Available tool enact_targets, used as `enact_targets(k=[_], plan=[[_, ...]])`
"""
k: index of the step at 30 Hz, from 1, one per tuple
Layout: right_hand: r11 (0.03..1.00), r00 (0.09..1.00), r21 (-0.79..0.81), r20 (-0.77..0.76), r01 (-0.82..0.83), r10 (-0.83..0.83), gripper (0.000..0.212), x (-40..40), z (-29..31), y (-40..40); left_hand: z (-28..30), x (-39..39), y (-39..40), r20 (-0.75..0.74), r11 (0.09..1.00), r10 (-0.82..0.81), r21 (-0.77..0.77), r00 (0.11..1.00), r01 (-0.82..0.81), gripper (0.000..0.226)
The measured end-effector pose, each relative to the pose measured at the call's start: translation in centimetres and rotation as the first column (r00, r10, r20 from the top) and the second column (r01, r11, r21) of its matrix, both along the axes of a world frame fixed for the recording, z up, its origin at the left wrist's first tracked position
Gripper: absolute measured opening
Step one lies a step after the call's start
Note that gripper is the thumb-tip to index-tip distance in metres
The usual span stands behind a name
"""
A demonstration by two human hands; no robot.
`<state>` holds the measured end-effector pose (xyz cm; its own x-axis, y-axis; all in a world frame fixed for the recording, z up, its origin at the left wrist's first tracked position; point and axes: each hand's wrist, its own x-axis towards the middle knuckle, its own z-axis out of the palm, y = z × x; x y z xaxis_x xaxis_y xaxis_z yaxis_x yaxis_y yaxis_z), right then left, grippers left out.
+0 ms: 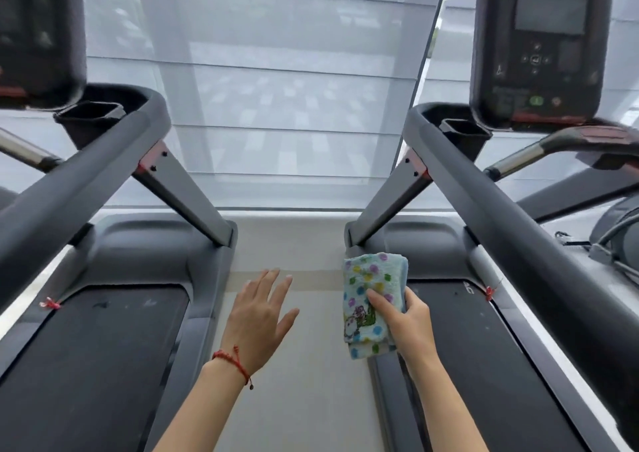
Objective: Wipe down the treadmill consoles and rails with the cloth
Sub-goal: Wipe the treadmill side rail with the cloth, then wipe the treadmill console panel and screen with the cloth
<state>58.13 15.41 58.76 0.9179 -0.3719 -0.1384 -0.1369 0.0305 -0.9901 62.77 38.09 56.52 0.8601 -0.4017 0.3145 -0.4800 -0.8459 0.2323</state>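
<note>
Between two treadmills, over the floor (304,365), my left hand (257,316) hangs with its fingers spread and released, a red string bracelet (233,361) at the wrist. My right hand (408,323) grasps the folded dotted cloth (371,299), fingers (378,301) curled round it, beside the right treadmill's rail (501,209), below its console (539,47).
</note>
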Motion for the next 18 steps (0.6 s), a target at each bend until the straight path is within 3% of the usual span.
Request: enact_targets(k=[10,18], plan=[[0.991,0.984,0.019,0.119,0.132,-0.134,0.021,17.2,3.6,-2.7,2.4,20.6,-4.1,0.099,0.989,-0.145,0.008,0.984,0.145,0.066],[0.967,0.953,-0.025,0.181,0.252,-0.243,0.031,27.2,8.1,-6.5,6.5,33.7,-9.6,0.214,0.954,-0.289,-0.022,0.933,0.3,0.068]])
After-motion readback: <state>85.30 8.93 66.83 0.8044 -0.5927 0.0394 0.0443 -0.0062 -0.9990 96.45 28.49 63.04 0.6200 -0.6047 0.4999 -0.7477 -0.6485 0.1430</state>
